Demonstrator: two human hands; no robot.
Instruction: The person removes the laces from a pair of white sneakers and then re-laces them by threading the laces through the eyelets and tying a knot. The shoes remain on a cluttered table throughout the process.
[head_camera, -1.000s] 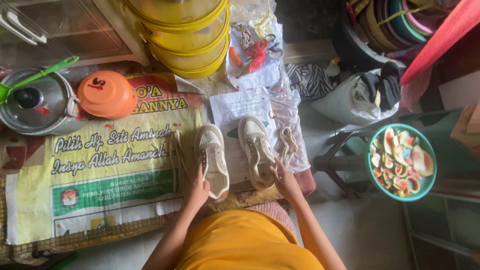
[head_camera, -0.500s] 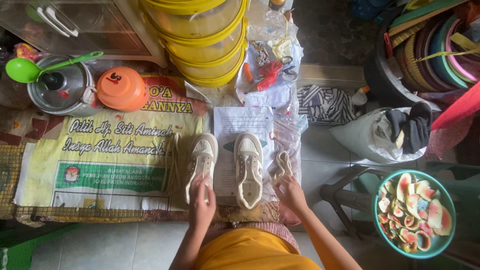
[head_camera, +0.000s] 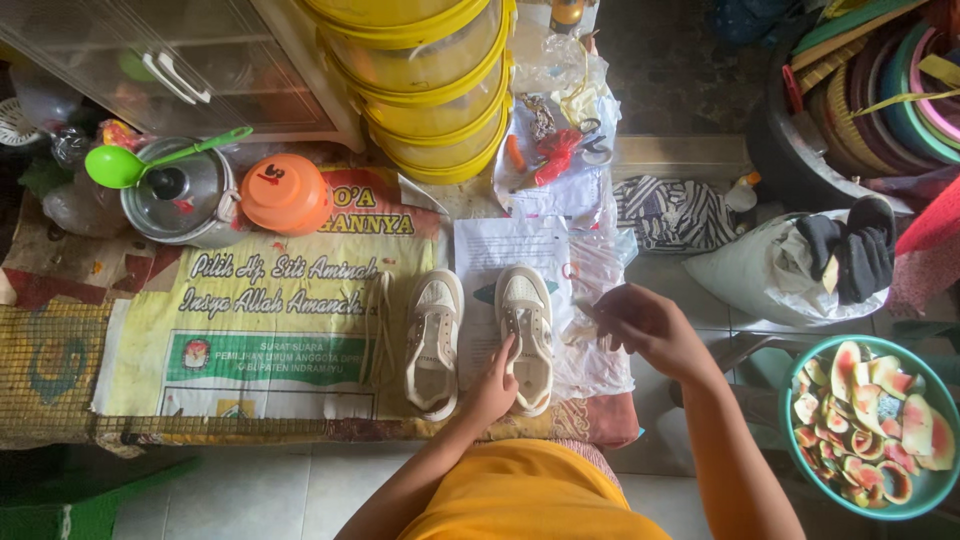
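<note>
Two cream sneakers stand side by side, toes pointing away from me, on the low table. My left hand (head_camera: 490, 388) grips the inner side of the right sneaker (head_camera: 528, 325) near its heel. The left sneaker (head_camera: 433, 338) is untouched, with a loose cream lace (head_camera: 378, 318) lying beside it on the printed banner (head_camera: 270, 335). My right hand (head_camera: 645, 325) is raised over the clear plastic sheet (head_camera: 600, 365) to the right of the shoes. Its fingers are closed on a bundled cream lace (head_camera: 588, 318), which is mostly hidden by the hand.
Behind the shoes are a white paper sheet (head_camera: 500, 250), stacked yellow containers (head_camera: 430, 90), an orange bowl (head_camera: 285, 193) and a steel pot (head_camera: 185, 195) with a green spoon. At right are a white sack (head_camera: 765, 270) and a teal bowl of watermelon rinds (head_camera: 870, 430).
My left hand moved from the left sneaker to the right one. My right hand picked the bundled lace up off the plastic. The view shifted to the left.
</note>
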